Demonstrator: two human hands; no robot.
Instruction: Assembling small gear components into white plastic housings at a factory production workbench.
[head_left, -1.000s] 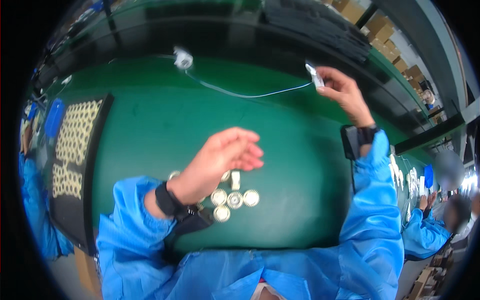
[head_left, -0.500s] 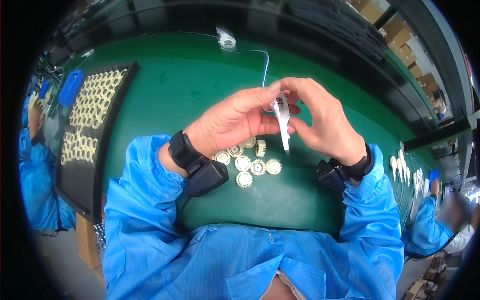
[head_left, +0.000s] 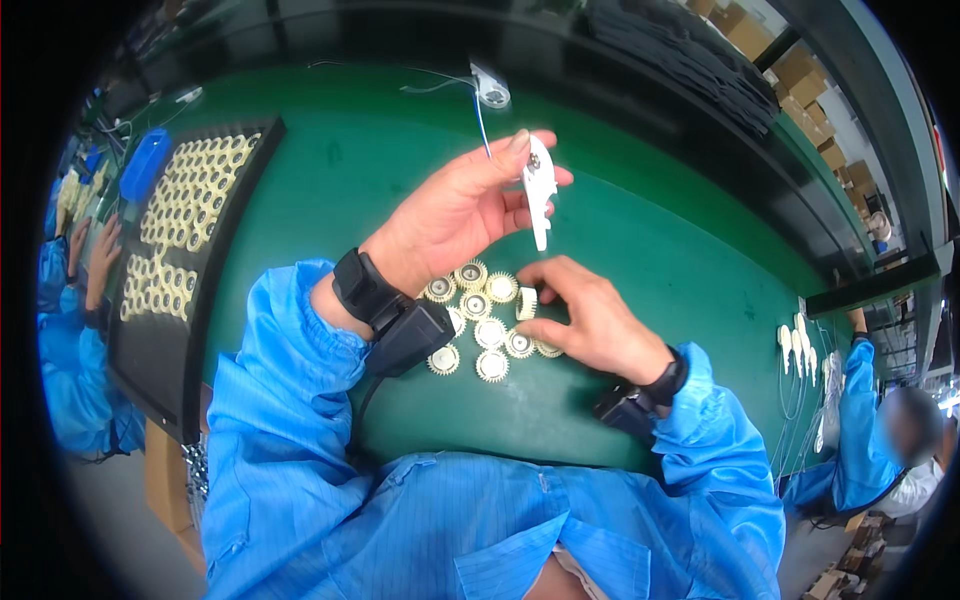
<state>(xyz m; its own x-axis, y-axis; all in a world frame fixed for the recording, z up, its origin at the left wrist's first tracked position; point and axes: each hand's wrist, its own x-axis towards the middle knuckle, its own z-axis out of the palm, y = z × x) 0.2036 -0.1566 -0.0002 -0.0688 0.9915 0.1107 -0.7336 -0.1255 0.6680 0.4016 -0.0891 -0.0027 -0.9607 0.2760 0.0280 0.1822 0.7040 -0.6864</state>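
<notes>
My left hand [head_left: 455,215] is raised above the green table [head_left: 330,170] and holds a white plastic part [head_left: 539,187] upright between thumb and fingertips. A thin blue wire [head_left: 482,125] runs from that part back to a small white piece [head_left: 491,90] farther up the table. My right hand [head_left: 592,322] rests low on the table, its fingertips pinching a cream gear [head_left: 526,303] standing on edge. Several more cream gears [head_left: 478,332] lie flat in a cluster under both hands.
A black tray [head_left: 165,250] filled with rows of cream gears lies at the left, a blue object [head_left: 145,165] at its far end. People in blue coats sit at left [head_left: 70,330] and right [head_left: 880,440]. White parts [head_left: 797,345] lie at the right.
The right hand brought the white wired part in from the far right and passed it to the left hand. The right hand has now dropped to the gear cluster.
</notes>
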